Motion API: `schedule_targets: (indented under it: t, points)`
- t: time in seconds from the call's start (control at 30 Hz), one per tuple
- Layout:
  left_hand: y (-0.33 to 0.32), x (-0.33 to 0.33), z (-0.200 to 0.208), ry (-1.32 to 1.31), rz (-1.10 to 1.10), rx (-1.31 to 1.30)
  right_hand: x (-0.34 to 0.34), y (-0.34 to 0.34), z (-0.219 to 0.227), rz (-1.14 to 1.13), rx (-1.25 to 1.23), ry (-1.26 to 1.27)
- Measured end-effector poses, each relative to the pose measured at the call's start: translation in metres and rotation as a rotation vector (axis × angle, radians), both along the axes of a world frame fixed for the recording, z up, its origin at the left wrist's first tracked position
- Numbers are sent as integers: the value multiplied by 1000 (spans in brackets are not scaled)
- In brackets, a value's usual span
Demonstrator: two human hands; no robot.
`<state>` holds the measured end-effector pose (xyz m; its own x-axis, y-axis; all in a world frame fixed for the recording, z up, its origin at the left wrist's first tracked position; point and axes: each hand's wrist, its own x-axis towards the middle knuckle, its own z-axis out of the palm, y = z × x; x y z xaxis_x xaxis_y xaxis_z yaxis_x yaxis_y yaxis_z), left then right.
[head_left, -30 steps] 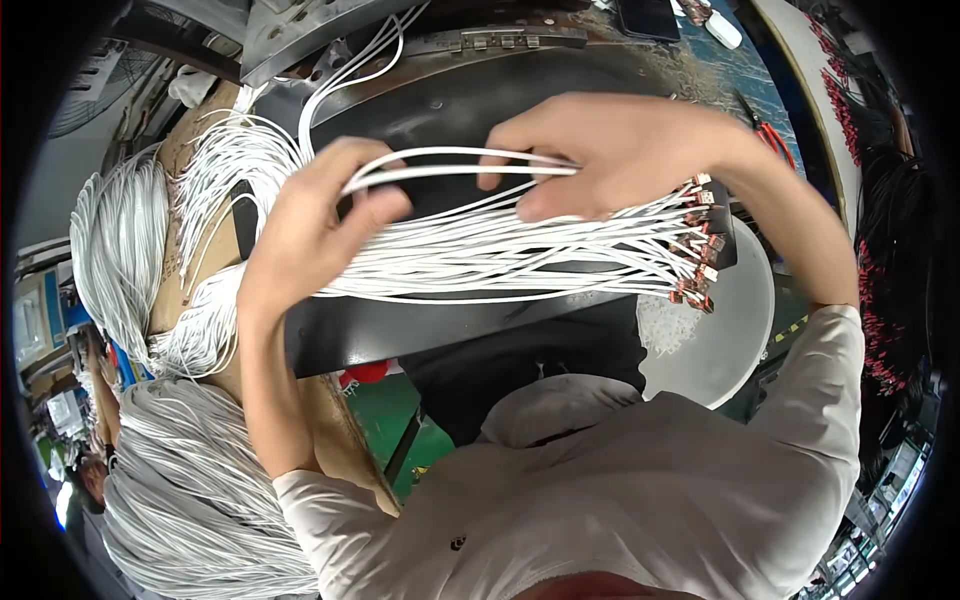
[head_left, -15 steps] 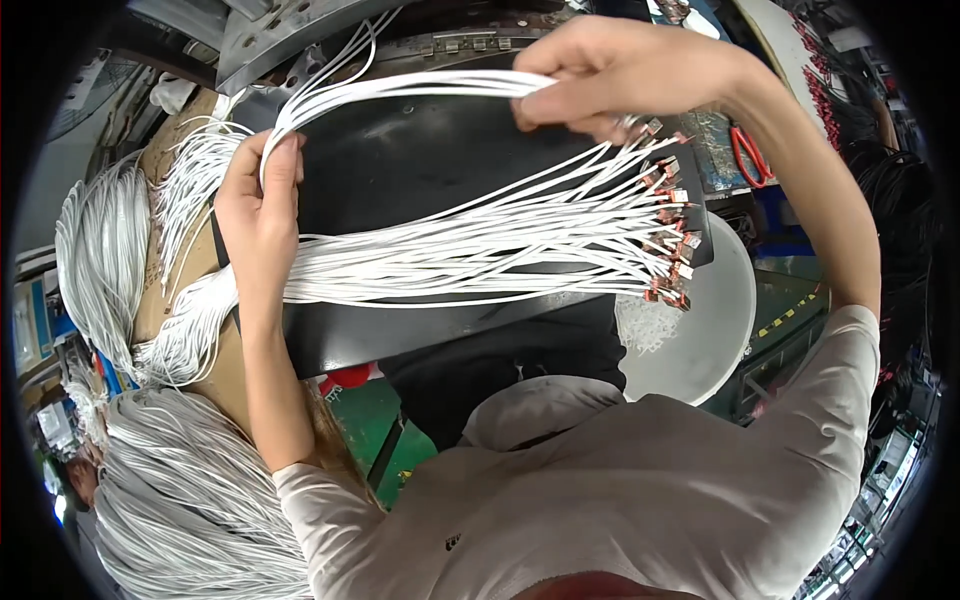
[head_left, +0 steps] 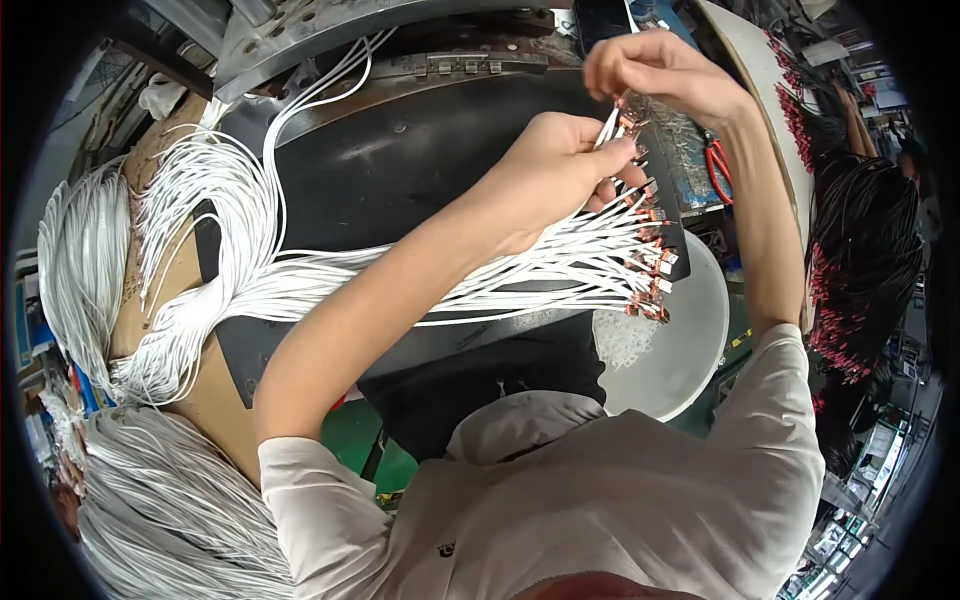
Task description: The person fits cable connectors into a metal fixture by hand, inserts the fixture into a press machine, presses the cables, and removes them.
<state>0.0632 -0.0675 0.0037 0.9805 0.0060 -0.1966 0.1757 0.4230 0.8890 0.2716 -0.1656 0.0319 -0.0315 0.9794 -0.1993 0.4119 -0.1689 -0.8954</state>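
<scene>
A bundle of white cables lies across a black work surface, its metal plugs with reddish parts fanned out at the right. My left hand has reached over the bundle and is closed on a few white cables just below their plugs at the far right end. Just beyond it, my right hand is raised with fingers curled and tips pressed together; whether anything small sits in them is hidden. Loose cable tails curve away at the left.
Thick bundles of whitish cable hang at the lower left. A white basin holding small clear pieces stands right of the work surface. Red-handled pliers lie beyond it. A metal machine frame borders the back; black cables with pink ends hang far right.
My left hand has left the cable loop at the left and moved right to the plug ends. My right hand has let go of the white strands and risen slightly. The strands now rest at the left.
</scene>
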Motion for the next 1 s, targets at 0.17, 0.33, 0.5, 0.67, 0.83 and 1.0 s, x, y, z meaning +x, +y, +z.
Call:
schedule_targets:
  t: [0.17, 0.33, 0.5, 0.67, 0.83, 1.0]
  points:
    - [37, -31, -7, -6, 144, 163, -67, 42, -5, 59, -40, 155]
    - [72, -76, -16, 79, 192, 141, -48, 77, -56, -188, 409, -921]
    - [71, -81, -16, 85, 305, 140, -82, 73, -52, -269, 316, -1209]
    - [67, -73, -18, 129, 301, 120, -92, 57, -28, -344, 6, -214]
    - [60, -65, -16, 141, 352, 196, -97, 53, -44, -420, 142, 295]
    - [60, -63, -19, 129, 381, 216, -102, 49, -44, -407, 126, 303]
